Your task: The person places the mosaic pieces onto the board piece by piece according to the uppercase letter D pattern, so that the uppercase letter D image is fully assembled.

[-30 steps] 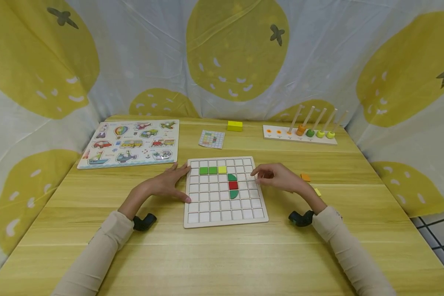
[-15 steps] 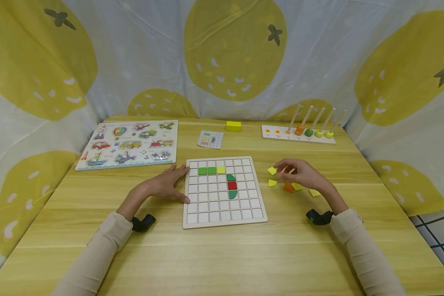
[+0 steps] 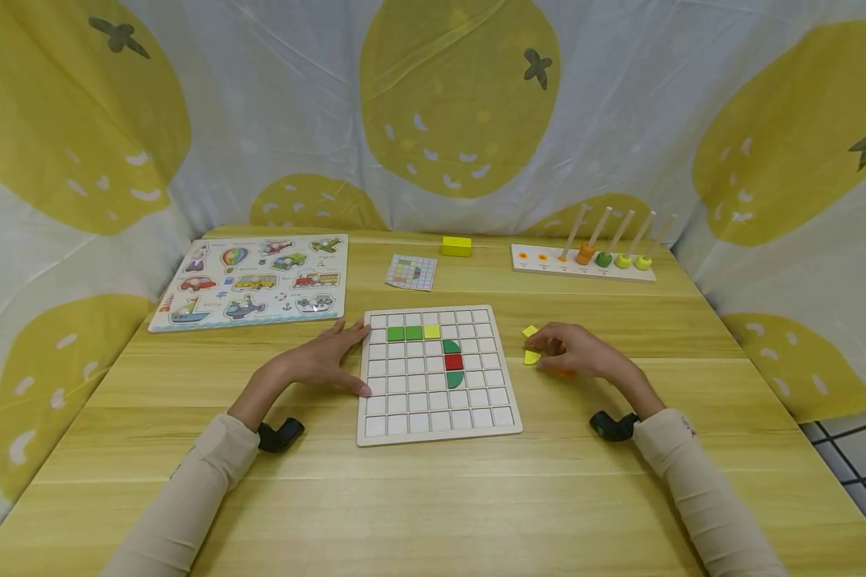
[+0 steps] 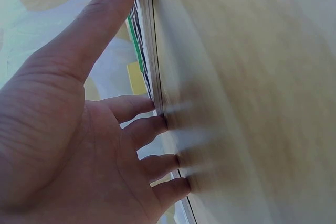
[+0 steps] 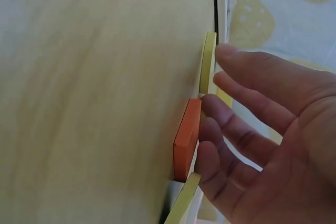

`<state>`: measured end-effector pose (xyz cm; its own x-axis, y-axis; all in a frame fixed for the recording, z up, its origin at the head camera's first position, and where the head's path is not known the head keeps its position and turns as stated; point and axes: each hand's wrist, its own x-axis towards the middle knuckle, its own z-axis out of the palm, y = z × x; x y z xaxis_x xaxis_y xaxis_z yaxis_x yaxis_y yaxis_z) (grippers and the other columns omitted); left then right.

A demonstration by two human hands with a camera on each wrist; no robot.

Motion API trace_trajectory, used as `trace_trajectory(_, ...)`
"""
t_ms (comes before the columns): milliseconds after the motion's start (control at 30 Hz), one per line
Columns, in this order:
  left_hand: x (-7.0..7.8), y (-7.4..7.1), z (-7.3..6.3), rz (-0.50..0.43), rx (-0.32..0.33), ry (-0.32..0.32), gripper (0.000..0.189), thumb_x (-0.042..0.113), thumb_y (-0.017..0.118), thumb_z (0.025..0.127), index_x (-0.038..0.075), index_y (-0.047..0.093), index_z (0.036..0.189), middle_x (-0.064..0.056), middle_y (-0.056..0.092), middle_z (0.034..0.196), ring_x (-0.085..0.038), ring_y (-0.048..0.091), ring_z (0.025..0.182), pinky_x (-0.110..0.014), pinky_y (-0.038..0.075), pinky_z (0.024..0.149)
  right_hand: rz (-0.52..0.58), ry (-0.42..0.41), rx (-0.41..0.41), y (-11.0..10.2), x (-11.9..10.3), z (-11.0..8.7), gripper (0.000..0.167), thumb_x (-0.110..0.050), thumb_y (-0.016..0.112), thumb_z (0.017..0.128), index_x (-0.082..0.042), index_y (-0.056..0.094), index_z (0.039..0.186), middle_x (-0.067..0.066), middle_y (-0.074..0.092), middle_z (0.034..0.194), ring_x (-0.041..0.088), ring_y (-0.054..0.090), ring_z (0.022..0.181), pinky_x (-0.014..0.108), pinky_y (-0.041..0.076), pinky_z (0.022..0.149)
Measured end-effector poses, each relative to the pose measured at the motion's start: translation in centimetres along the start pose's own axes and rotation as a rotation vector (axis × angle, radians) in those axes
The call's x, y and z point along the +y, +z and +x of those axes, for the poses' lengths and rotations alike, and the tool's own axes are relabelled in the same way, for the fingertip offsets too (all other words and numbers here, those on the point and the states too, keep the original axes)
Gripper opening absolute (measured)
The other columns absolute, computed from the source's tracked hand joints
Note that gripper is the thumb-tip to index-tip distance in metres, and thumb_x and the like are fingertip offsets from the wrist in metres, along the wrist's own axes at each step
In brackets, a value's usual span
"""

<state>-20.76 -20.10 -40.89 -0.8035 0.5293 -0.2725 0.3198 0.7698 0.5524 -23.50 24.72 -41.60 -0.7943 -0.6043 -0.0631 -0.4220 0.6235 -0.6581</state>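
Note:
A white square grid board (image 3: pixel 404 405) lies flat on the table, bearing two green square tiles (image 3: pixel 405 333), a yellow square tile (image 3: pixel 431 332), a red square tile (image 3: pixel 454 362) and two green quarter-round tiles (image 3: pixel 452 347). My left hand (image 3: pixel 325 358) rests at the board's left edge, thumb and fingers spread. To the right of the board, my right hand (image 3: pixel 576 349) hovers low over loose tiles, its thumb and forefinger at a yellow rounded tile (image 5: pixel 207 66). Whether they touch it, I cannot tell. Its other fingers curl loosely near an orange tile (image 5: pixel 186 140) and another yellow tile (image 5: pixel 184 200).
Behind the board lie a small pattern card (image 3: pixel 411 272) and a yellow block (image 3: pixel 457 247). A vehicle picture puzzle (image 3: pixel 252 279) occupies the back left. At the back right stands a peg counting board (image 3: pixel 584 268) with upright rods. Fruit-patterned cloth (image 3: pixel 462 104) surrounds the table.
My right hand went from the board's right edge over to the loose tiles, then slightly down and left to the yellow rounded tile. The left hand has stayed at the board.

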Motion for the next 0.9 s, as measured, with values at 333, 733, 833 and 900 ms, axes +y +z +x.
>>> trace_trajectory(333, 0.0, 0.0, 0.0, 0.0, 0.0, -0.001, 0.109, 0.05, 0.078, 0.075, 0.003, 0.018, 0.153, -0.02, 0.006, 0.159, -0.048, -0.006, 0.143, -0.068, 0.009, 0.109, -0.091, -0.042, 0.001, 0.4, -0.6, 0.3, 0.021, -0.009, 0.072, 0.085, -0.004, 0.069, 0.106, 0.007, 0.061, 0.098, 0.016, 0.058, 0.085, 0.032, 0.05, 0.076)
trace_trajectory(733, 0.0, 0.0, -0.1, 0.0, 0.0, 0.0, 0.109, 0.051, 0.078, 0.075, 0.004, 0.018, 0.153, -0.02, 0.005, 0.159, -0.048, -0.007, 0.143, -0.067, 0.009, 0.109, -0.071, -0.027, 0.006, 0.6, -1.0, 0.9, 0.02, -0.013, 0.07, 0.088, -0.008, 0.066, 0.107, 0.003, 0.066, 0.095, 0.015, 0.061, 0.086, 0.033, 0.05, 0.076)
trace_trajectory(833, 0.0, 0.0, 0.0, 0.003, 0.0, -0.001, 0.109, 0.051, 0.077, 0.075, 0.004, 0.018, 0.153, -0.019, 0.006, 0.159, -0.048, -0.007, 0.143, -0.066, 0.009, 0.11, -0.07, -0.038, 0.003, 0.7, -1.4, 1.2, 0.02, -0.015, 0.069, 0.089, -0.01, 0.065, 0.108, 0.0, 0.066, 0.092, 0.013, 0.06, 0.084, 0.031, 0.05, 0.074)
trace_trajectory(900, 0.0, 0.0, 0.0, 0.006, 0.0, -0.001, 0.109, 0.052, 0.077, 0.075, 0.004, 0.018, 0.153, -0.02, 0.006, 0.159, -0.048, -0.006, 0.143, -0.066, 0.01, 0.109, -0.063, -0.045, -0.001, 0.8, -1.8, 1.5, 0.02, -0.016, 0.069, 0.089, -0.011, 0.065, 0.109, -0.001, 0.065, 0.092, 0.013, 0.06, 0.083, 0.03, 0.05, 0.073)
